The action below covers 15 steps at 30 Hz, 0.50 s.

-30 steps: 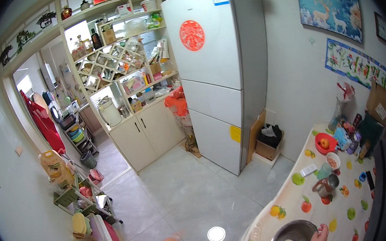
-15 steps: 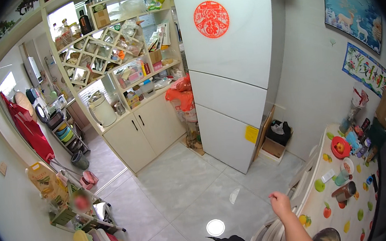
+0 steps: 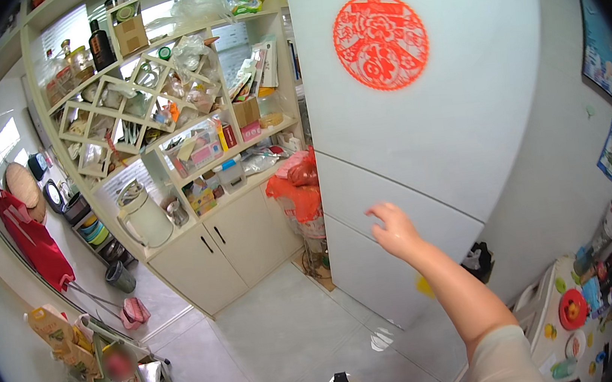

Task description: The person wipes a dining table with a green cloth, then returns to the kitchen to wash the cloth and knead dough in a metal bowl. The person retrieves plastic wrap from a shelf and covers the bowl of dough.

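Note:
My right hand (image 3: 395, 230) reaches forward with its forearm coming up from the lower right. It is raised in front of the white refrigerator (image 3: 420, 133), close to the seam between the middle and lower doors. The fingers are loosely bent and apart, with nothing in them; whether they touch the door I cannot tell. A round red paper cutting (image 3: 381, 42) is stuck on the upper door. Behind my forearm, a yellow label (image 3: 424, 285) on the lower door is partly hidden. My left hand is outside the picture.
Left of the refrigerator stand red plastic bags (image 3: 297, 192) and a cream cabinet (image 3: 226, 249) with shelves above, holding a white kettle (image 3: 144, 215). A storage rack (image 3: 127, 373) is at the lower left. On the right, a table (image 3: 546, 345) carries a red bowl (image 3: 573, 309).
The refrigerator looms larger and nearer. My right hand has risen from beside the table to the front of its doors, fingers loosening. My left hand has left the picture.

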Available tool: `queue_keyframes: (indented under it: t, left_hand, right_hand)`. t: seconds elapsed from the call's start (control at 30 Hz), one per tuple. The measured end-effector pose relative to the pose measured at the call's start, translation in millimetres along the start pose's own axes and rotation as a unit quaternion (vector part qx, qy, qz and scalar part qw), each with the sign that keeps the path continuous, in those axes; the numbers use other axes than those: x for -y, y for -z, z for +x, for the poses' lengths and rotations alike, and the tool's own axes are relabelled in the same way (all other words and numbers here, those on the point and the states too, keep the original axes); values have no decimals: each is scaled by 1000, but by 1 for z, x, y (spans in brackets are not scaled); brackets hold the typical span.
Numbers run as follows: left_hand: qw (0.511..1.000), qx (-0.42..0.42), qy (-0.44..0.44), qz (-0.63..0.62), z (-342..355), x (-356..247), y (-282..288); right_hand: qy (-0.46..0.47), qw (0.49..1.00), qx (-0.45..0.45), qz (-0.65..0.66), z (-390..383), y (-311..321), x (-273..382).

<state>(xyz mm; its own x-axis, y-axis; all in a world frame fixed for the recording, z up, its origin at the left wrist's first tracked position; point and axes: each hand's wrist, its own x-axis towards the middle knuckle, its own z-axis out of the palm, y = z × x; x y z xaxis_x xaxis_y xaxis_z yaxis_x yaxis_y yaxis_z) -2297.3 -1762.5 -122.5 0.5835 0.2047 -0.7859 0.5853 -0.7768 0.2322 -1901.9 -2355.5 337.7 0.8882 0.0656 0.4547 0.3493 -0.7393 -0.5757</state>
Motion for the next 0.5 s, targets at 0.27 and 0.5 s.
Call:
queue_keyframes:
  t: [0.27,0.5]
  left_hand:
    - [973,-152,-92,148,73,-65,94]
    - [957,-229,-78,164,126,-85,170]
  right_hand:
    - [221,967,-112,60,328,-105,83]
    - [107,978,-170,58,570,-117,126]
